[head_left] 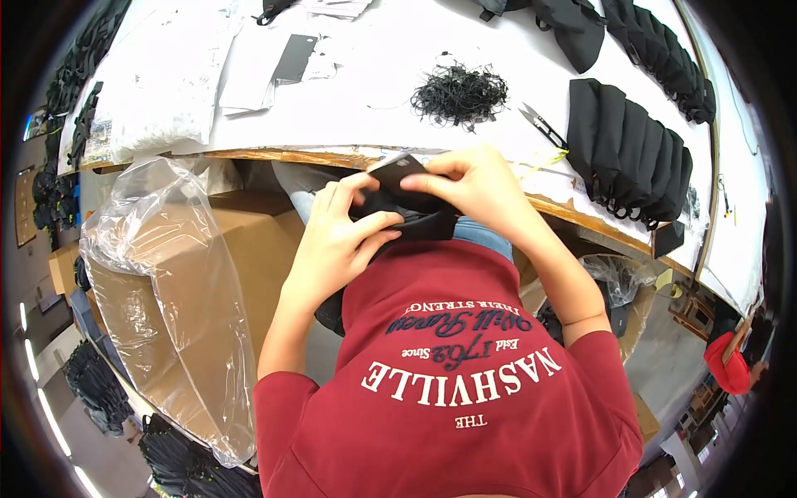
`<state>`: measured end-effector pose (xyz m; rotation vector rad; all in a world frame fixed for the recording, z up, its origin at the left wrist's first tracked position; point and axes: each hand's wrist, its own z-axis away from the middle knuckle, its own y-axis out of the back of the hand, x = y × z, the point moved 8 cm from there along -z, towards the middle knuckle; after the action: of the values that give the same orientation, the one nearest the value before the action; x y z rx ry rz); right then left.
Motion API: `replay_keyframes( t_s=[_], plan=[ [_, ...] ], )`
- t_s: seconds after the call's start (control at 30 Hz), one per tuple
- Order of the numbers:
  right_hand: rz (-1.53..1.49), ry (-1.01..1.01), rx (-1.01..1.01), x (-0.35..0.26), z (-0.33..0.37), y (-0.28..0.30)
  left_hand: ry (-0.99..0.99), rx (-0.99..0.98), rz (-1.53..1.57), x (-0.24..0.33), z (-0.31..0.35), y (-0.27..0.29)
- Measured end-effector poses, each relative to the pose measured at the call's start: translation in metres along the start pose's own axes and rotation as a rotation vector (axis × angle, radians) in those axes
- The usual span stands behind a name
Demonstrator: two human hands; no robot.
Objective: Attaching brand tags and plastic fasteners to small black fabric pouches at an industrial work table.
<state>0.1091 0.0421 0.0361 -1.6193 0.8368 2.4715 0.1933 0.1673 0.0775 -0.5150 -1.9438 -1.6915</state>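
Observation:
A small black fabric bag (432, 217) lies in my lap against my shirt, just below the table edge. My left hand (332, 228) is closed on its near left side, the thumb and lower fingers bent over the cloth. One left fingertip touches the left edge of a black hang tag (403, 169). My right hand (477, 178) pinches the tag near its right corner, thumb on top, close above the bag. The lower end of the tag and part of the bag's opening are hidden by my fingers.
On the white table (374, 50) lie a tangled heap of black string loops (459, 94), thread snips (544, 126), card stacks (249, 90) and rows of black bags (627, 153). A plastic-covered cardboard box (183, 290) stands at my left. The wooden table edge (290, 154) runs before me.

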Motion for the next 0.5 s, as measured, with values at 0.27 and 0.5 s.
replay_keyframes(
  t_s=[0.27,0.5],
  plan=[
    [0.469,0.241,-0.178,0.005,0.016,-0.023,-0.263,-0.018,-0.191,0.015,0.003,-0.013],
    [0.169,0.201,-0.207,0.008,0.017,-0.014,-0.216,-0.095,-0.025,-0.003,-0.011,-0.015]
  ],
)
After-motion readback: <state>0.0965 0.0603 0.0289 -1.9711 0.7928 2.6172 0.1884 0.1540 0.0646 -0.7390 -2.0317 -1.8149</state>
